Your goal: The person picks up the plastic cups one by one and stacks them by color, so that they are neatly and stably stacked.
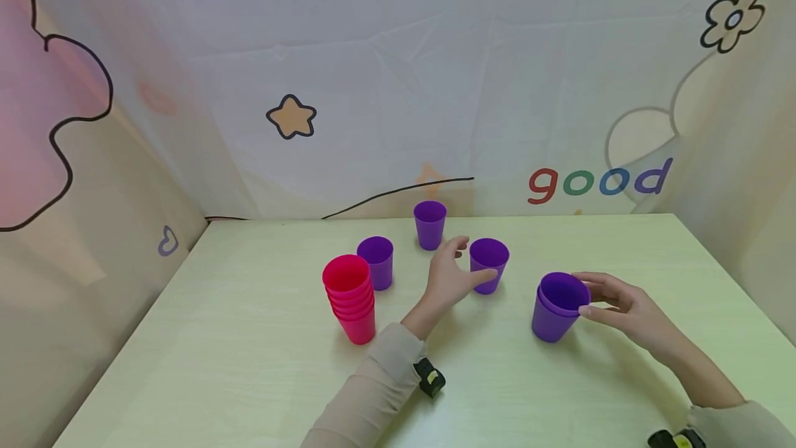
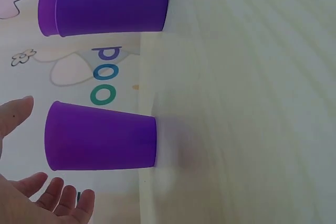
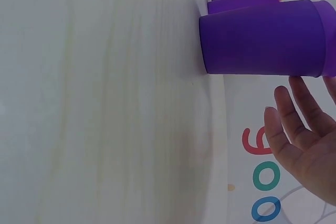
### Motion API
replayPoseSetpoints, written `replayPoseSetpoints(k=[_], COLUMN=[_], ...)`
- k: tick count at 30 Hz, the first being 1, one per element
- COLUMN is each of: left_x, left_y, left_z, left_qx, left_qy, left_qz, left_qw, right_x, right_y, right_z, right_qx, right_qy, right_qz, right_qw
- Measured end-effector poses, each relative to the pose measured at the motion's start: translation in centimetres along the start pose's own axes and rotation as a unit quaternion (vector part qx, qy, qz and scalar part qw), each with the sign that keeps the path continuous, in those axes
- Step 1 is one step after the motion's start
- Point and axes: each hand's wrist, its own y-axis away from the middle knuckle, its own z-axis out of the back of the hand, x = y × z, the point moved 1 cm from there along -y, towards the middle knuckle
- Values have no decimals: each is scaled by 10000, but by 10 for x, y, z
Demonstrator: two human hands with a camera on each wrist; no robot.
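My left hand (image 1: 450, 281) reaches toward a single upright purple cup (image 1: 489, 254), thumb and fingers spread on either side of it. Gaps show between that cup (image 2: 102, 139) and the left hand (image 2: 44, 198) in the left wrist view. To the right stand two nested purple cups (image 1: 551, 323), upright on the table. Thumb and fingertips of my right hand (image 1: 628, 306) rest lightly at the right side of their rim. From the right wrist, the fingers of the right hand (image 3: 307, 129) look loosely extended, with fingertips touching the nested cups (image 3: 262, 40).
A stack of nested red-pink cups (image 1: 357, 323) stands left of my left forearm. Just behind it is a purple cup (image 1: 381, 274), and another purple cup (image 1: 430, 227) stands near the back edge. A printed cloth (image 1: 373, 102) hangs behind the pale table (image 1: 218, 337).
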Motion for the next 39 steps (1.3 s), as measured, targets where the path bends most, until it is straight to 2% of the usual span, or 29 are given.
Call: replayPoseSetpoints(k=[13, 21, 30, 39], left_x=[5, 7, 7, 1], left_y=[-13, -13, -13, -8], left_z=[-9, -10, -11, -7], left_qx=[131, 215, 158, 136], left_qy=[68, 199, 262, 390], left_qz=[455, 368, 367, 256], left_qw=[9989, 9989, 9989, 9988], right_x=[0, 0, 0, 0], right_y=[0, 0, 0, 0], right_z=[-1, 0, 0, 0], right_qx=[4, 14, 38, 29], right_qy=[-67, -57, -131, -136], right_qz=[-25, -4, -16, -43], right_qw=[10000, 10000, 9999, 9999])
